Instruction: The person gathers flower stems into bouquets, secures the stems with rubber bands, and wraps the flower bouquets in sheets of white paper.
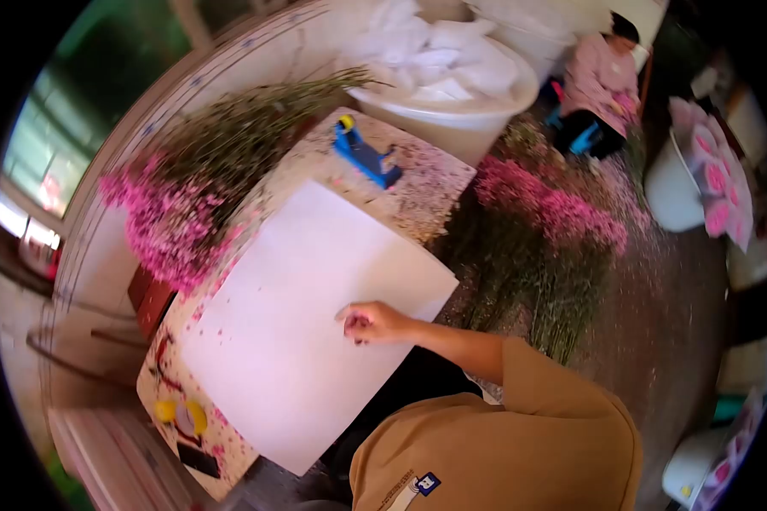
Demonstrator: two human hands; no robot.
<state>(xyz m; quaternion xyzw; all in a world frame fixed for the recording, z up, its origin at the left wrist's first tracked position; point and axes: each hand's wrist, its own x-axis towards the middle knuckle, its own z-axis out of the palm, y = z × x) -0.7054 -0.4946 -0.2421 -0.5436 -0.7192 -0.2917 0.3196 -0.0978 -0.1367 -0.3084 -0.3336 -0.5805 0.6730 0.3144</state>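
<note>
My right hand (373, 324) is over a large white sheet of paper (315, 272), with its fingers curled in. Whatever they hold, if anything, I cannot make out. The sheet covers most of the table, and a few pink petals are scattered on its left part. My left hand is out of view. Beyond the sheet's far edge stands a blue tape dispenser (366, 157). To the left lies a bunch of pink flowers (166, 217) with long green stems. Yellow tape rolls (181, 416) and a black phone (198, 460) lie at the near left corner.
More pink flowers (545, 200) are heaped on the floor to the right of the table. A white tub (443, 111) filled with white wrapping stands behind it. Another person (601, 85) sits at the back right. Buckets of wrapped bouquets (677, 183) stand along the right.
</note>
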